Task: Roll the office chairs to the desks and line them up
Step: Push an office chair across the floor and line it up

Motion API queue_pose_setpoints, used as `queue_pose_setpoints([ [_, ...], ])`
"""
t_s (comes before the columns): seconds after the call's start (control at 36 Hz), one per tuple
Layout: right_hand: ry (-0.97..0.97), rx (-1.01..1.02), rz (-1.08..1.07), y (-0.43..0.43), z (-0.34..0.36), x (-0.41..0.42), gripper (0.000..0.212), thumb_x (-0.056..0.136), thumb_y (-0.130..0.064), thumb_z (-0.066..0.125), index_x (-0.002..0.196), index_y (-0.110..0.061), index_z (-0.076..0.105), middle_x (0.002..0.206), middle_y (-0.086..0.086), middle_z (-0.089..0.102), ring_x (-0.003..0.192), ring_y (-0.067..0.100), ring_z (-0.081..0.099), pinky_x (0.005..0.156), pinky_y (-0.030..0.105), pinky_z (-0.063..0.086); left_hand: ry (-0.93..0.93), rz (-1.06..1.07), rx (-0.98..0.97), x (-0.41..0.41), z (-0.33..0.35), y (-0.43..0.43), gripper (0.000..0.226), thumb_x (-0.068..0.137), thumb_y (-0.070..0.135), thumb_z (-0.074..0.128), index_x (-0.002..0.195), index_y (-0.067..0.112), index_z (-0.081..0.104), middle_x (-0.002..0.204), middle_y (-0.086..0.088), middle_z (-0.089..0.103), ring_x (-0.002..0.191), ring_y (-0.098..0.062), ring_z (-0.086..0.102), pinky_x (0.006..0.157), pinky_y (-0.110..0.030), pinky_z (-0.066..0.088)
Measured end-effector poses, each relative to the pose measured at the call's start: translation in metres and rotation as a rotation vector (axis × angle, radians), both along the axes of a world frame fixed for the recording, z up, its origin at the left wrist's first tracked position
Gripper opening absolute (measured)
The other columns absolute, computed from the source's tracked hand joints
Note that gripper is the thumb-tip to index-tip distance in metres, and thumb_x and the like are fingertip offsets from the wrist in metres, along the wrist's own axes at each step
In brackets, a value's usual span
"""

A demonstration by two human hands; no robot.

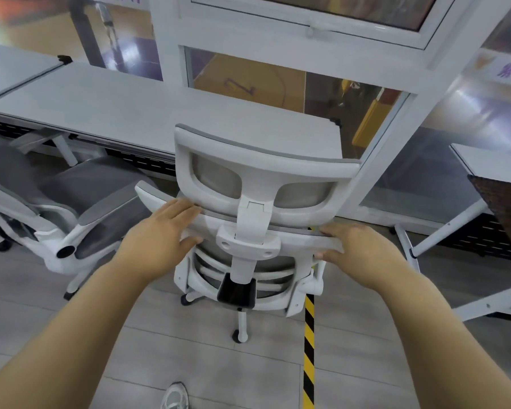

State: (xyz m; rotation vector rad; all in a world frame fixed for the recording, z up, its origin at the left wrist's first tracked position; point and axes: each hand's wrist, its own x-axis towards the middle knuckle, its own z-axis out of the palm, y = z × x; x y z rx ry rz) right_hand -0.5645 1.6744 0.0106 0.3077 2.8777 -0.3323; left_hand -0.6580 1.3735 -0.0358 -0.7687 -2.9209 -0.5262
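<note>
Left hand (163, 231) clamped on the top edge of the chair (248, 231) backrest, fingers over the front, thumb hooked under the rim. Right hand (357, 246) closed the same way on the opposite end of that edge, thumb tucked below. Both about equally near, one either side of the headrest post. Directly ahead of the hands, backrest facing the person, seat pointing toward the desk (160, 110); headrest already at the desk's near edge, towards its right end. White plastic frame, grey mesh back and headrest, white star base on dark castors, one leg beside the yellow-and-black floor tape (309, 349). Likely a straight forward push left, with a slight turn to square the back with the desk edge. Further left, second chair (71, 202) of the same make, standing askew under the desk, not yet lined up.
</note>
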Motion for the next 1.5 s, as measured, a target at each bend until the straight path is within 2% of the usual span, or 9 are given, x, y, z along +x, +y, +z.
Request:
queue_pose_setpoints([
  [0.08,-0.060,0.008,0.051,-0.002,0.015,0.001,0.051,0.087,-0.050,0.057,0.133,-0.035,0.045,0.132,-0.008,0.054,0.118,0.017,0.050,0.097,0.040,0.044,-0.075,0.016,-0.075,0.005,0.009,-0.007,0.042,0.089,0.040,0.054,0.129,0.027,0.051,0.144,0.014,0.039,0.128,-0.015,0.043,0.088,-0.040,0.049],
  [0.17,-0.133,0.013,0.119,-0.010,0.031,0.000,0.057,0.086,-0.053,0.056,0.138,-0.035,0.040,0.138,-0.006,0.050,0.122,0.017,0.047,0.101,0.037,0.041,-0.166,0.029,-0.165,0.011,0.017,-0.018,0.034,0.089,0.047,0.048,0.118,0.032,0.056,0.124,0.017,0.052,0.109,-0.013,0.055,0.080,-0.036,0.050],
  [0.22,-0.151,0.001,0.165,-0.021,0.039,-0.001,0.060,0.086,-0.054,0.056,0.140,-0.035,0.037,0.142,-0.007,0.045,0.126,0.016,0.045,0.100,0.033,0.039,-0.211,0.053,-0.241,0.016,0.023,-0.027,0.033,0.089,0.050,0.047,0.116,0.034,0.056,0.118,0.015,0.056,0.105,-0.012,0.056,0.083,-0.036,0.050],
  [0.53,-0.123,0.007,0.483,-0.135,0.070,-0.025,0.059,0.084,-0.059,0.054,0.137,-0.038,0.038,0.137,-0.012,0.048,0.122,0.012,0.045,0.097,0.033,0.041,-0.280,0.212,-0.362,0.040,0.043,-0.113,0.042,0.091,0.053,0.045,0.128,0.034,0.049,0.129,0.010,0.053,0.113,-0.014,0.052,0.089,-0.029,0.045],
  [0.67,-0.146,-0.038,0.580,-0.206,0.068,-0.049,0.054,0.081,-0.059,0.058,0.129,-0.040,0.044,0.126,-0.015,0.053,0.113,0.009,0.051,0.094,0.035,0.045,-0.309,0.296,-0.360,0.043,0.045,-0.172,0.037,0.092,0.051,0.045,0.124,0.034,0.052,0.125,0.011,0.054,0.110,-0.013,0.053,0.082,-0.027,0.044],
  [1.03,-0.184,0.090,0.632,-0.395,0.029,-0.132,0.056,0.084,-0.054,0.059,0.133,-0.032,0.043,0.124,-0.004,0.057,0.109,0.017,0.055,0.084,0.034,0.046,-0.412,0.433,-0.349,0.009,0.022,-0.365,0.042,0.090,0.054,0.045,0.127,0.034,0.048,0.123,0.009,0.057,0.107,-0.016,0.056,0.082,-0.030,0.048],
  [1.11,-0.204,0.070,0.635,-0.428,0.024,-0.146,0.054,0.085,-0.052,0.059,0.132,-0.030,0.044,0.128,-0.005,0.055,0.100,0.015,0.057,0.085,0.034,0.048,-0.434,0.447,-0.346,-0.001,0.021,-0.397,0.043,0.091,0.054,0.044,0.129,0.034,0.047,0.124,0.009,0.057,0.108,-0.015,0.056,0.085,-0.031,0.049],
  [1.25,-0.267,0.057,0.644,-0.469,0.015,-0.173,0.059,0.086,-0.048,0.060,0.137,-0.028,0.041,0.135,-0.004,0.051,0.120,0.017,0.050,0.091,0.032,0.045,-0.424,0.482,-0.326,-0.020,0.020,-0.441,0.043,0.090,0.055,0.047,0.127,0.033,0.048,0.122,0.009,0.058,0.108,-0.015,0.056,0.084,-0.032,0.049],
  [1.5,-0.216,0.080,0.647,-0.531,0.005,-0.249,0.058,0.080,-0.055,0.063,0.130,-0.031,0.046,0.125,-0.001,0.057,0.110,0.020,0.056,0.093,0.040,0.047,-0.405,0.503,-0.319,-0.087,0.020,-0.505,0.042,0.090,0.052,0.048,0.128,0.033,0.049,0.125,0.007,0.056,0.113,-0.016,0.053,0.086,-0.032,0.047],
])
